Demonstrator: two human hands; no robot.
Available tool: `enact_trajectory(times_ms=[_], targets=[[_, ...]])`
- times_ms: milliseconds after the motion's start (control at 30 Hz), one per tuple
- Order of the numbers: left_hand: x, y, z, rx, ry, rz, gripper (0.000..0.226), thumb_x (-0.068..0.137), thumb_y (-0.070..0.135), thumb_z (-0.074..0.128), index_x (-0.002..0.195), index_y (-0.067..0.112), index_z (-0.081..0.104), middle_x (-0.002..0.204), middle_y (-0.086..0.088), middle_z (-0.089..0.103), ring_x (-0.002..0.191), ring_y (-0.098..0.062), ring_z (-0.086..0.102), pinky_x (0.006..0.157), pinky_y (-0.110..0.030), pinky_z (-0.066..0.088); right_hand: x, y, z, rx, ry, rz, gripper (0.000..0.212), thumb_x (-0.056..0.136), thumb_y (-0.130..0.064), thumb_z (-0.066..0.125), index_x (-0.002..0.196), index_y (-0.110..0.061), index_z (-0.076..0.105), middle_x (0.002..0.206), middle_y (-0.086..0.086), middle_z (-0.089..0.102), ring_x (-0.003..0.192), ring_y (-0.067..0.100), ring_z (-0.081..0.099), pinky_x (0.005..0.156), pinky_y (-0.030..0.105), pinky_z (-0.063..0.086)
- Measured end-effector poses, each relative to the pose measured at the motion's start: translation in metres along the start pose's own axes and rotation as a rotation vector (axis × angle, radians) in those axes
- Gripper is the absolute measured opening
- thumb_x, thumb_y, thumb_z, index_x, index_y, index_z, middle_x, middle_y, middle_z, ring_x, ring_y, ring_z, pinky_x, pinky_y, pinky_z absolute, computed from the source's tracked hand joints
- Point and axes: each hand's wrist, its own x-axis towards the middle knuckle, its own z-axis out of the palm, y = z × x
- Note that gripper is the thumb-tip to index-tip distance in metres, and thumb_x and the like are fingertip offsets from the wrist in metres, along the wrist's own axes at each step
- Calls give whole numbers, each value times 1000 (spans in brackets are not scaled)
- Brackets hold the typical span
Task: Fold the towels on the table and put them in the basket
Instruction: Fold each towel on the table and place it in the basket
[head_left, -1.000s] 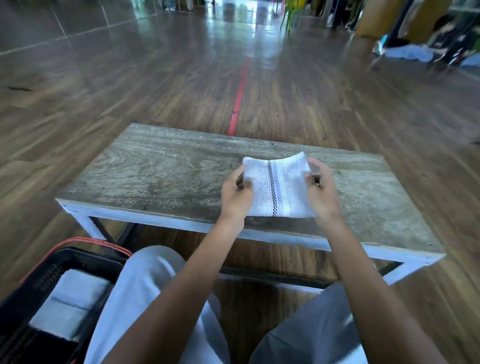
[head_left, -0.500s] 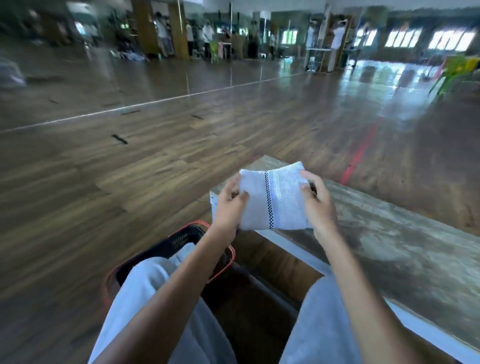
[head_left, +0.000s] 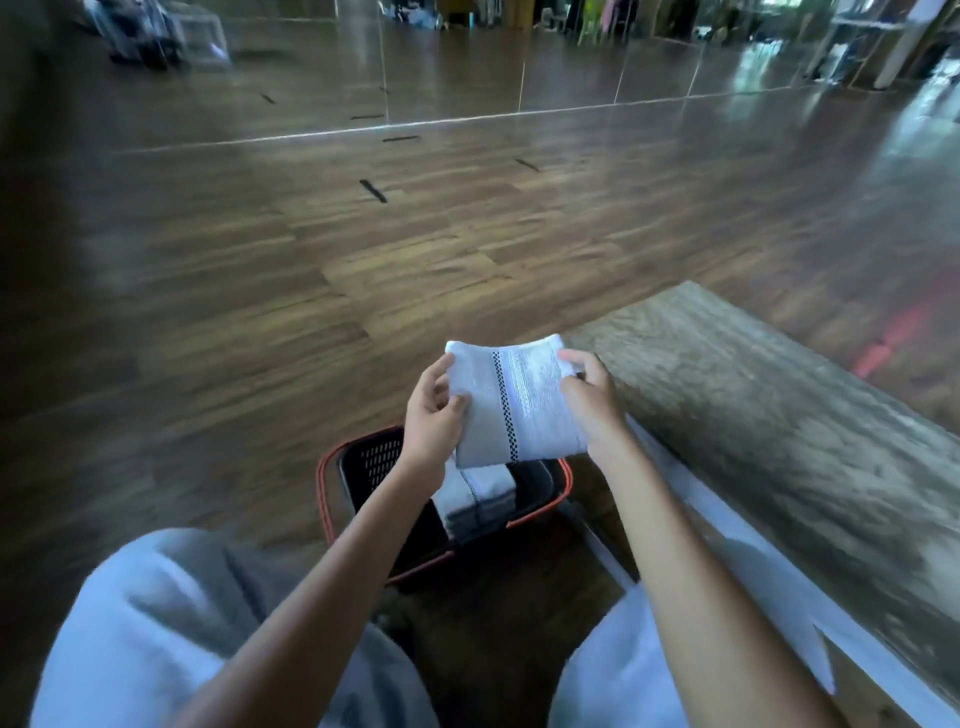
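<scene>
A folded white towel (head_left: 514, 400) with a black checkered stripe hangs in the air above the basket. My left hand (head_left: 432, 422) grips its left edge and my right hand (head_left: 589, 401) grips its right edge. Below it on the floor stands a black basket (head_left: 363, 462) with an orange rim. Inside lies a stack of folded towels (head_left: 480, 499), partly hidden by the held towel and my left forearm.
The wooden table (head_left: 779, 415) with a white frame runs along the right side. My knees in light grey trousers (head_left: 156, 623) flank the basket. Brown wooden floor (head_left: 363, 260) stretches ahead, with a mirrored wall at the far end.
Both hands lifted the folded towel off the table and carried it left, so it is now above the basket. My view has turned left toward the basket.
</scene>
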Motion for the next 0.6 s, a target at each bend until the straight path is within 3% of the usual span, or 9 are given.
enact_trajectory(times_ms=[67,133,267,333,400,533,600], targets=[[16,-27,-11,23,43,-28,47,93,-2,49,135,17,48,111,1,62,93,-12,60,87,-31,50,19,16,26,-52,-43,45,46,85,0,36,117,-25,57,116,-8,52,89,17,57,76,30,44],[36,-59,-20,40,91,-66,47,92,-2,49,134,19,49,117,-3,61,93,-11,60,82,-25,51,42,38,49,-91,-95,61,46,84,2,37,115,-26,57,120,-8,53,104,22,55,87,31,43],[80,-123,-29,84,174,-132,50,91,-2,49,135,20,49,122,-2,57,94,-7,59,78,-19,50,96,94,90,-126,-231,101,46,82,2,41,106,-34,57,130,-8,55,110,8,52,81,19,43],[103,-156,-32,109,213,-165,51,91,-3,48,136,18,48,123,-2,55,90,-2,57,72,-12,48,120,127,109,-143,-269,118,45,78,-2,43,98,-39,58,129,-12,56,109,3,52,93,25,43],[123,-189,-34,138,238,-197,52,90,-4,48,137,17,47,127,-4,53,93,-5,57,68,-9,46,140,156,126,-156,-304,134,44,79,0,45,99,-37,58,129,-10,56,113,7,52,90,26,41],[148,-244,-39,165,274,-264,51,91,-3,48,138,16,47,131,-3,51,103,-8,54,74,-6,47,167,204,150,-181,-386,207,47,84,1,44,112,-35,57,138,-7,51,128,12,43,96,29,37],[153,-266,-40,177,292,-291,50,91,-2,48,138,15,47,133,-1,51,112,-10,53,91,-17,49,174,223,157,-175,-423,237,47,86,1,42,116,-33,56,141,-7,47,132,14,40,96,30,37]])
